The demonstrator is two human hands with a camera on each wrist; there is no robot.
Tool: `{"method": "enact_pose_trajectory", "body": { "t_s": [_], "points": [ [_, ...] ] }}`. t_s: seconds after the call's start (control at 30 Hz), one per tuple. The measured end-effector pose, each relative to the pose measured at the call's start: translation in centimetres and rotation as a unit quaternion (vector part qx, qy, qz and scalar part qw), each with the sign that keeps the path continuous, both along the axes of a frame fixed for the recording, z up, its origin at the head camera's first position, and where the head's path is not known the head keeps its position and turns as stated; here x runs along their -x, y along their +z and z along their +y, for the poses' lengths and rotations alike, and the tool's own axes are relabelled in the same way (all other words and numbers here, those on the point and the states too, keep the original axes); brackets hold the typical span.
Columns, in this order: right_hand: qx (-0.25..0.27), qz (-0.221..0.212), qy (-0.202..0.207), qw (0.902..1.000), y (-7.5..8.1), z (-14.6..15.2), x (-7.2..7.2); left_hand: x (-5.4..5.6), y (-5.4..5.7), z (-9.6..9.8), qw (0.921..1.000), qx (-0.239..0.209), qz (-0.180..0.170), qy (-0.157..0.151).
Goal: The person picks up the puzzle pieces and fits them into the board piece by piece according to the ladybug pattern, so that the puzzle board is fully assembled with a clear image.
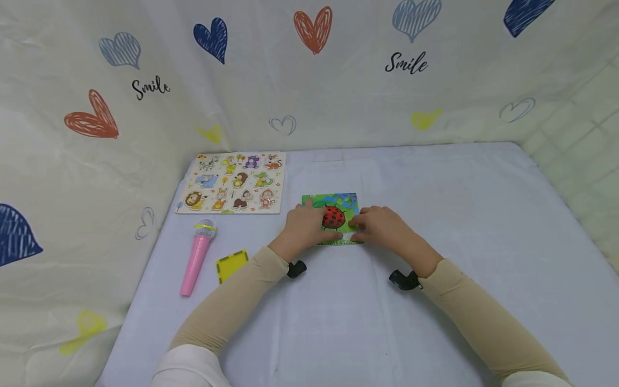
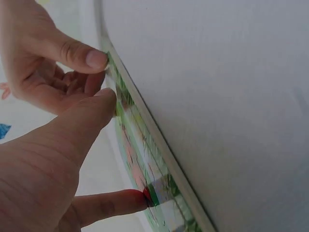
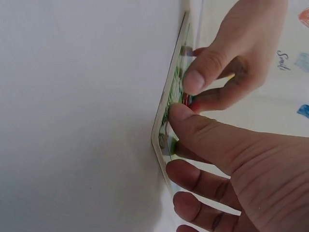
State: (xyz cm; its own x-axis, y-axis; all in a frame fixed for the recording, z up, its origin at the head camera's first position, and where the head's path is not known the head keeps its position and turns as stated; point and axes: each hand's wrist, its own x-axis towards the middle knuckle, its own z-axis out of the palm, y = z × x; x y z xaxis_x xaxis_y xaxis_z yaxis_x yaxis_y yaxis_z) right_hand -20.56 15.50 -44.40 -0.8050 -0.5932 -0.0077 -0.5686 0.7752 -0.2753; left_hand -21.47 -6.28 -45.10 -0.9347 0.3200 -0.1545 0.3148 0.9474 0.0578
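A small green and blue picture board (image 1: 345, 200) with a red, black-spotted ladybug lies flat on the white-covered table. My left hand (image 1: 304, 226) rests over its left side, thumb near the lower edge. In the left wrist view, the left index finger (image 2: 116, 203) is straight and touches the picture near a red patch. From the right, my right hand (image 1: 384, 228) touches the board's right part with thumb and fingertips. The right wrist view shows the right thumb (image 3: 193, 123) on the board's face, its other fingers (image 3: 193, 205) loosely bent along the edge. Both hands cover parts of the picture.
At the back left lies a wooden animal puzzle board (image 1: 237, 183). A pink toy microphone (image 1: 195, 263) is in front of it, beside a yellow square piece (image 1: 232, 264) partly covered by the left sleeve. A heart-patterned sheet (image 1: 261, 80) hangs behind the table.
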Motion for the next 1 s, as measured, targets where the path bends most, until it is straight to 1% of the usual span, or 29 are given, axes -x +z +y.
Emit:
{"method": "enact_pose_trajectory", "body": {
  "t_s": [0.13, 0.27, 0.37, 0.47, 0.53, 0.7, 0.87, 0.93, 1.0],
  "points": [
    [-0.006, -0.004, -0.010, 0.9999, -0.3, -0.3, -0.1, -0.2, 0.0, 0.2, 0.9999, 0.000, 0.002, 0.012],
    [-0.007, -0.011, -0.016, 0.9998, -0.5, -0.5, -0.3, -0.3, -0.2, 0.5, 0.9998, 0.005, 0.004, 0.018],
    [-0.010, -0.027, -0.015, 0.9995, -0.6, -0.9, -0.4, -0.5, -0.6, 0.6, 0.9997, 0.014, 0.014, 0.012],
    [-0.014, -0.054, -0.019, 0.9983, -0.5, -1.3, -0.3, -0.6, -0.8, 0.6, 0.9995, 0.023, 0.023, 0.004],
    [-0.015, -0.076, -0.030, 0.9966, -0.4, -1.5, -0.2, -0.5, -0.8, 0.5, 0.9994, 0.025, 0.025, -0.002],
    [-0.023, -0.090, -0.043, 0.9947, -0.1, -1.5, 0.0, -0.3, -1.0, 0.4, 0.9995, 0.010, 0.025, -0.014],
    [-0.020, -0.075, -0.038, 0.9962, -0.5, -1.3, -0.2, 0.1, -1.8, -0.2, 0.9997, -0.016, 0.017, -0.012],
    [-0.019, -0.051, -0.035, 0.9979, -0.6, -1.1, -0.2, 0.1, -2.0, -0.4, 0.9995, -0.023, 0.017, -0.014],
    [-0.025, -0.016, -0.034, 0.9990, -0.7, -0.9, -0.2, 0.2, -2.0, -0.5, 0.9993, -0.028, 0.019, -0.019]
  ]
}}
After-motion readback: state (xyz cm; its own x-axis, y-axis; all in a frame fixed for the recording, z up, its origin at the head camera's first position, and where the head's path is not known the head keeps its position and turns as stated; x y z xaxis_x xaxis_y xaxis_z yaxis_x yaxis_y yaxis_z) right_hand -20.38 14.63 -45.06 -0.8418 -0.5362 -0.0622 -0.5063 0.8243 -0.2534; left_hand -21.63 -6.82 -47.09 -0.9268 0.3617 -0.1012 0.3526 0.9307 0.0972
